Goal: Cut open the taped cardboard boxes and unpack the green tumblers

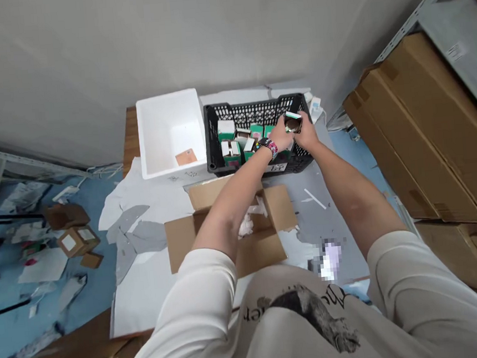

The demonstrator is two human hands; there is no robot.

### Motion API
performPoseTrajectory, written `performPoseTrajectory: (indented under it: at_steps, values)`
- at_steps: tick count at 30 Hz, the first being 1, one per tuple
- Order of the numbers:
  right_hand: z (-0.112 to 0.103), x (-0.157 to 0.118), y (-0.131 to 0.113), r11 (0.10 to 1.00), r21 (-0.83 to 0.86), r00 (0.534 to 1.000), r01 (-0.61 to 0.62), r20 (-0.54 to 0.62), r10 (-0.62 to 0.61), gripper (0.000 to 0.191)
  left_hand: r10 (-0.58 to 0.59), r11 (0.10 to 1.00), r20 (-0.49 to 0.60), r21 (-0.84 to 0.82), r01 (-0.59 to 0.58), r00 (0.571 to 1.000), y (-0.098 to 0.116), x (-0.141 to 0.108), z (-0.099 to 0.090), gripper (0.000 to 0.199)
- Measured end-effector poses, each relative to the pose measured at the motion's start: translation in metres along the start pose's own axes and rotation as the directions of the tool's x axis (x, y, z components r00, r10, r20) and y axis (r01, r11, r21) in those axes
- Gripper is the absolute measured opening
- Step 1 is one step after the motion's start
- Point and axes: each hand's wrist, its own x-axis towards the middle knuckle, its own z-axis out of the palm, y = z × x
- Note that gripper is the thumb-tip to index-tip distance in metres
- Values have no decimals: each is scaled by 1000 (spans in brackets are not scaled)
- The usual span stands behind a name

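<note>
A black plastic crate [260, 168] stands at the back of the table with several small green-and-white boxes [231, 152] in it, some with their flaps up. Over its right end, my left hand [281, 135] and my right hand [308, 133] are closed on opposite sides of one small box [292, 116]. That box's top is open, with a white flap raised and a dark inside; what it contains is not clear. My left wrist wears a colourful bracelet [269, 147]. My fingers partly cover the box's sides.
Left of the crate is a white foam box [147, 137] with an orange-brown card [186, 157] inside. Nearer me sits an open cardboard carton [180, 237] holding white packing material [246, 225]. Large cartons [418, 130] line the right side; smaller boxes [77, 240] lie at left.
</note>
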Motion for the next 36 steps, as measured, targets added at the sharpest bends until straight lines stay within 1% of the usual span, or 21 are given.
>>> performPoseTrajectory:
  at_steps: [1, 2, 4, 5, 6, 7, 8, 9, 10, 12, 13, 15, 17, 19, 20, 21, 23, 25, 28, 32, 36]
  values:
    - [0, -15, 0, 999, -38, 1000, 0, 9, 0, 86, -116, 993, 5, -38, 116, 993, 4, -18, -7, 81]
    - [-2, -35, -1, 997, -70, 999, 32, 12, -31, 89, -146, 985, 14, -94, 147, 989, 9, -42, -17, 78]
    - [-5, -84, -5, 981, -93, 985, 172, 17, -171, 86, 16, 981, 12, -194, -13, 1000, 15, -106, -49, 65]
    - [-7, -115, -7, 968, -82, 971, 238, 10, -238, 80, 71, 982, -15, -175, -73, 997, 16, -147, -68, 55]
    - [-7, -148, -8, 954, -72, 957, 291, 17, -291, 70, 74, 991, -40, -110, -78, 996, 15, -191, -86, 45]
    - [-5, -182, -10, 944, -61, 946, 324, 53, -321, 61, 26, 999, -89, -43, -30, 996, 12, -237, -103, 38]
    - [0, -215, -11, 948, -49, 948, 316, 68, -312, 55, -42, 999, -148, 25, 46, 988, 5, -284, -116, 35]
    - [7, -246, -12, 959, -40, 957, 280, 94, -276, 58, -122, 985, -235, 92, 147, 964, -4, -329, -127, 34]
    - [16, -274, -12, 972, -42, 964, 233, 141, -225, 69, -195, 955, -319, 155, 254, 927, -15, -371, -133, 33]
    - [40, -316, -11, 995, -32, 972, 94, 221, -85, 90, -303, 875, -387, 249, 415, 871, -38, -438, -133, 39]
    - [53, -331, -10, 1000, -22, 968, 2, 251, 4, 99, -353, 831, -410, 277, 483, 841, -50, -463, -127, 55]
    - [75, -350, -8, 978, 10, 937, -210, 289, 198, 106, -456, 773, -420, 249, 583, 785, -67, -496, -111, 92]
    - [89, -363, -7, 926, 66, 892, -371, 302, 336, 105, -593, 733, -378, 112, 671, 711, -76, -511, -94, 102]
    - [93, -373, -7, 897, 153, 886, -415, 291, 361, 100, -698, 685, -318, -36, 728, 641, -80, -515, -82, 98]
    - [91, -378, -8, 894, 203, 899, -401, 274, 341, 97, -718, 676, -301, -89, 731, 627, -80, -516, -79, 94]
    - [87, -384, -9, 893, 251, 915, -374, 254, 312, 96, -715, 686, -301, -125, 717, 631, -80, -517, -77, 91]
    - [76, -394, -12, 882, 339, 938, -328, 229, 261, 97, -656, 746, -334, -152, 649, 676, -79, -521, -78, 86]
    - [66, -405, -14, 849, 414, 939, -328, 243, 244, 101, -599, 793, -370, -153, 590, 710, -78, -527, -80, 86]
    - [60, -417, -11, 799, 472, 921, -374, 289, 260, 113, -606, 784, -385, -142, 604, 696, -79, -534, -83, 87]
    - [76, -417, 2, 807, 448, 919, -385, 267, 290, 120, -631, 756, -355, -86, 648, 690, -84, -524, -84, 89]
    - [96, -390, 10, 854, 330, 909, -401, 256, 328, 115, -660, 715, -313, 14, 699, 683, -97, -492, -88, 88]
